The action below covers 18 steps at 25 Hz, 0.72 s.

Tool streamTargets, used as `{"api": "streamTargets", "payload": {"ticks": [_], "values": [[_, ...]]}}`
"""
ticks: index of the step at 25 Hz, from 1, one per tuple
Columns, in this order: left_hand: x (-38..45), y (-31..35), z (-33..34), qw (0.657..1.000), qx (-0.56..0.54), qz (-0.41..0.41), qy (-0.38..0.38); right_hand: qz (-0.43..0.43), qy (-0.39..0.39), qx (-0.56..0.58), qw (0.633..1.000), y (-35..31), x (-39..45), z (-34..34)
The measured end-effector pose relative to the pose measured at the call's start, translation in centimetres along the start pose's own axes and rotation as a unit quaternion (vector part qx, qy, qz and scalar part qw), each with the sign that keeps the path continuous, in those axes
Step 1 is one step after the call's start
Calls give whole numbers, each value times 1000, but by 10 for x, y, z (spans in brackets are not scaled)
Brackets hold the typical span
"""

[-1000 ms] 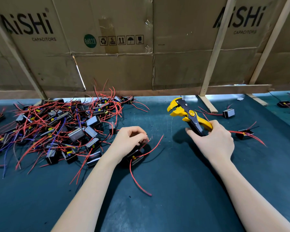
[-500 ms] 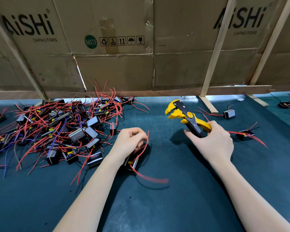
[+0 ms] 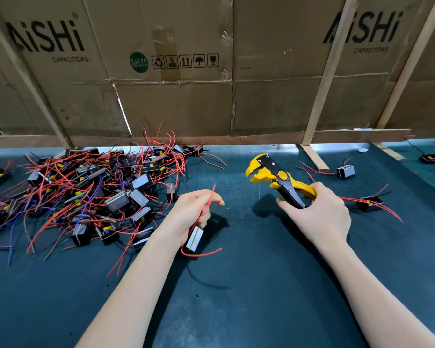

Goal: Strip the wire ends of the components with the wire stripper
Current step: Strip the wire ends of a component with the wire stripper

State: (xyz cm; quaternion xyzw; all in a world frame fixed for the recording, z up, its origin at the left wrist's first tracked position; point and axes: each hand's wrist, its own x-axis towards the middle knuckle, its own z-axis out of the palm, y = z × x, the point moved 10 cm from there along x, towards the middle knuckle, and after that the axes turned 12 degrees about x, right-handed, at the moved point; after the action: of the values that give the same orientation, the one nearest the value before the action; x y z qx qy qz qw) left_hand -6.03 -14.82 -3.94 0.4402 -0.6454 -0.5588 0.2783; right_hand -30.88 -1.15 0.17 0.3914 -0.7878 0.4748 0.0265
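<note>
Red insulation is what worries me most here: the red wire (image 3: 209, 202) I have threaded up between the fingers of my left hand (image 3: 190, 217) is thin and springy, and its free end stands well apart from the open mouth of the wire stripper (image 3: 278, 178). My left hand is curled around one component (image 3: 195, 238), which hangs just below my palm, lifted off the green tabletop (image 3: 236, 297), with a second red lead looping loose beneath it. My right hand (image 3: 317, 217) is wrapped around the yellow handles of the stripper, whose head points up and left, held above the tabletop.

The likeliest slip, as I judge it, is the wire end flicking aside as I bring the two together, so the stripper bites too far back or misses altogether. If I squeeze with the lead seated crooked, I could nick the strands or cut the end clean off instead of baring it. The dangling lower lead could also swing into the mouth of the tool alongside the one I mean to strip (two wires in one bite would ruin both).

My hold on the component is loose rather than firm, so a hard pull from the stripper might drag it out of my fingers. The pile of components (image 3: 86, 194) lies near my left wrist, and a trailing lead could snag there
</note>
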Motion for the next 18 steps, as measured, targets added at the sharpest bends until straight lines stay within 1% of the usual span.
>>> {"api": "streamTargets", "payload": {"ticks": [8,12,14,18], "values": [[-4,6,3,999,36,15,-34,0,-1,-2,1000,0,0,0],[-3,16,-1,998,-2,58,-17,-1,-5,-4,1000,0,0,1],[-1,16,-5,998,-15,62,-7,-3,-7,-7,1000,0,1,2],[-2,14,-7,998,-1,61,6,-6,-9,-11,1000,-1,0,3]]}}
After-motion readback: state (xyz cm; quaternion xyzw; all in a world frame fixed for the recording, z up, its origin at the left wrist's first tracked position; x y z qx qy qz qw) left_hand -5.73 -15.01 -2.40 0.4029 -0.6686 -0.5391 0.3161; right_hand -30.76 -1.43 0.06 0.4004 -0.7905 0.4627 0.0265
